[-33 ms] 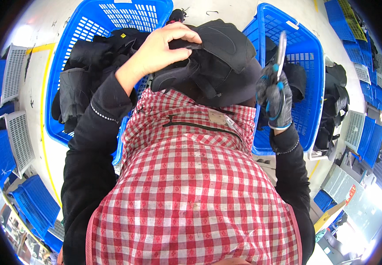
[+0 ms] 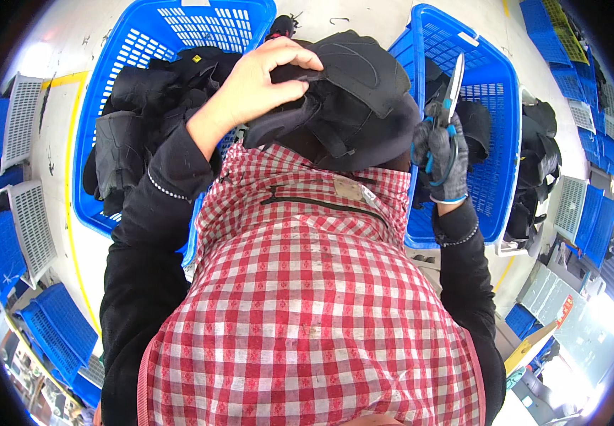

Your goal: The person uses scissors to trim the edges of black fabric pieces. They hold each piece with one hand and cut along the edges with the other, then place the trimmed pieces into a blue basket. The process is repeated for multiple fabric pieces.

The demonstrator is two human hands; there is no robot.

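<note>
My bare left hand (image 2: 263, 79) pinches the edge of a black padded fabric piece (image 2: 353, 67) between thumb and fingers. Stitched curved lines and a strap-like tab show on this piece, which rests over my lap at the top of the checked apron (image 2: 307, 284). On my right hand (image 2: 440, 153) is a grey glove with blue marks. Its fingers are wrapped round scissors (image 2: 454, 89), whose blades point up and away from the fabric. The blades look closed or nearly so. Folds hide the underside of the piece.
To the left stands a blue perforated basket (image 2: 90, 160) piled with black fabric pieces (image 2: 140, 106). Another blue basket (image 2: 506, 135) at the right holds more of them, close by my gloved hand. Further black pieces (image 2: 540, 142) lie beyond it. Stacked crates (image 2: 30, 199) line the left side.
The scissors have turned slightly in my right hand, and their blades now show more broadly, leaning right. My left hand keeps its pinch on the fabric with barely any shift.
</note>
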